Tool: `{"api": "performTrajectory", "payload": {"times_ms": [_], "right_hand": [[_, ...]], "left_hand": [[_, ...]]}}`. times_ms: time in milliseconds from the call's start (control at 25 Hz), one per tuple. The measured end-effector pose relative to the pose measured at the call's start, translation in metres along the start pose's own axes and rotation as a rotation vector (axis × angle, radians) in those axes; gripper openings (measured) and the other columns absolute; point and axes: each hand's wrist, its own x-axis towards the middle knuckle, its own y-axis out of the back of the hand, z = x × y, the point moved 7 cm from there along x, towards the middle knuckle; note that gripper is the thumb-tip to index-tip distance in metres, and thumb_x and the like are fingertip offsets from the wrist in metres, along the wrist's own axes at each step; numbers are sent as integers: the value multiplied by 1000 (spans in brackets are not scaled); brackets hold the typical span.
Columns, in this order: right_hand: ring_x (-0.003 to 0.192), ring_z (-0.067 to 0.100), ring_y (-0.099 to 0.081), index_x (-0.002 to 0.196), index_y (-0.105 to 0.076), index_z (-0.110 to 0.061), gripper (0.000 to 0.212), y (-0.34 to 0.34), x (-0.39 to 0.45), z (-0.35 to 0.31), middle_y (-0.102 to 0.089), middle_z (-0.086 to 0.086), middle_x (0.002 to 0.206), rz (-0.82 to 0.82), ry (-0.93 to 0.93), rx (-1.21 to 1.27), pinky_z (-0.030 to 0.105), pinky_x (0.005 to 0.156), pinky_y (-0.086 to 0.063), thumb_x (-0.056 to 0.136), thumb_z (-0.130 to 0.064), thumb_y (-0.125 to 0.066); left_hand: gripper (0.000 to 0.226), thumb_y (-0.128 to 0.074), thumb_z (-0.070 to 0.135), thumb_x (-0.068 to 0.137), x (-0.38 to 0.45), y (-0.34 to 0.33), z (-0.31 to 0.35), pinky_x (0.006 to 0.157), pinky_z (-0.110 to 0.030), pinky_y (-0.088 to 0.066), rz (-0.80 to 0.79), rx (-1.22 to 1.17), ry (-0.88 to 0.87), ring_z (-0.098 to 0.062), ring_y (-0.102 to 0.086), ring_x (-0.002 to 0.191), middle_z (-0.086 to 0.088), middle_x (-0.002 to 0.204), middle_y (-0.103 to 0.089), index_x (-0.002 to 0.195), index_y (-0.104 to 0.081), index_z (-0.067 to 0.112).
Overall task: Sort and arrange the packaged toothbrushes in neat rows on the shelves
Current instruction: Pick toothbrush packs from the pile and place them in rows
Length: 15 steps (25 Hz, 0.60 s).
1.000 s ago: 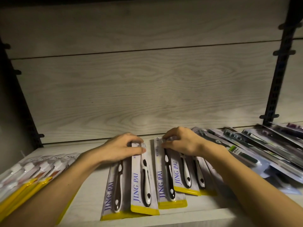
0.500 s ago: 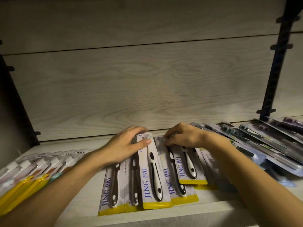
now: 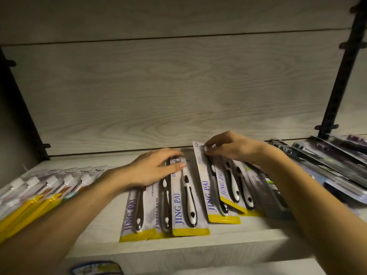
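While my left hand [image 3: 153, 168] lies flat on the left JING PAI packs [image 3: 179, 197], my right hand [image 3: 232, 148] pinches the top of another pack [image 3: 206, 187], all at 6 o'clock on the shelf [image 3: 95, 231]. Overlapping cards could slide and skew the row if I tug too hard. Since half a second ago, the right pack has tilted away, opening a gap at the front edge.

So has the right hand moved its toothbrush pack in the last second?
Yes. The right hand has lifted the pack's top end off the shelf, toward the back wall.
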Motion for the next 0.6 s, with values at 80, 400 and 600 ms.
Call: {"api": "performTrajectory", "payload": {"times_ms": [80, 400, 600], "right_hand": [[89, 6, -62, 120, -70, -10, 28, -5, -1, -2, -71, 0, 106, -42, 1, -30, 9, 76, -47, 94, -21, -67], [101, 13, -63, 112, -75, -19, 25, -23, 6, -3, -71, -2, 106, -35, 66, -136, 30, 93, -49, 90, -33, -72], [90, 6, -63, 110, -76, -20, 28, -31, 7, -7, -72, -6, 99, -18, 121, -135, 23, 79, -46, 90, -39, -72]], "left_hand": [[78, -36, 83, 81, -1, 1, 0, 112, -35, -41, -6, 40, -11, -5, -50, 130, 12, 143, -55, 140, -53, 35], [68, -34, 79, 87, 1, 3, 0, 99, -38, -49, -15, 159, -46, -5, -57, 115, 14, 126, -63, 129, -60, 32], [68, -35, 78, 85, 0, 5, 0, 99, -39, -49, -9, 143, -37, -5, -57, 115, 15, 126, -63, 129, -61, 32]]}}
